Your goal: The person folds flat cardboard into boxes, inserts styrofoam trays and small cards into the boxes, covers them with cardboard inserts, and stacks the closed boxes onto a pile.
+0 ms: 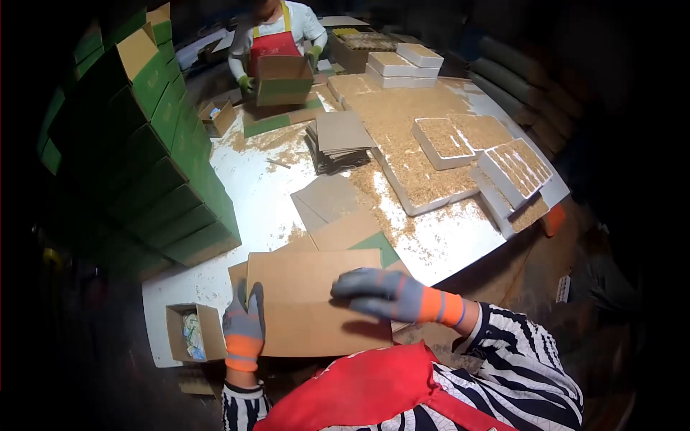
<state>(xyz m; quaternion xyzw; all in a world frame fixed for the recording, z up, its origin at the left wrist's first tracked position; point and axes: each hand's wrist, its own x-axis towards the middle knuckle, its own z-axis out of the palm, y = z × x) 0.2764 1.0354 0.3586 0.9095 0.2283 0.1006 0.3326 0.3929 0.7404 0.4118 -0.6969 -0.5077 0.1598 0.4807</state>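
In front of me lies a brown cardboard box [309, 316], its plain face turned up with a crease across the middle. My left hand [244, 320], in a grey glove with an orange cuff, grips the box's left edge. Over the right part of the face is my right hand [384, 293], gloved alike, fingers stretched out and holding nothing. A shadow falls below it; whether it touches the cardboard I cannot tell. Just beyond the box are cardboard flaps with a green patch [379, 248] and loose grey-brown sheets [327, 201].
Green boxes [165, 144] are stacked high at left. A small box [205, 327] holds packets. A stack of cardboard sheets [341, 133] stands mid-table. White trays [442, 140] with brown crumbly material sit at right. Across the table, a person in a red apron [277, 45] holds an open box [284, 80].
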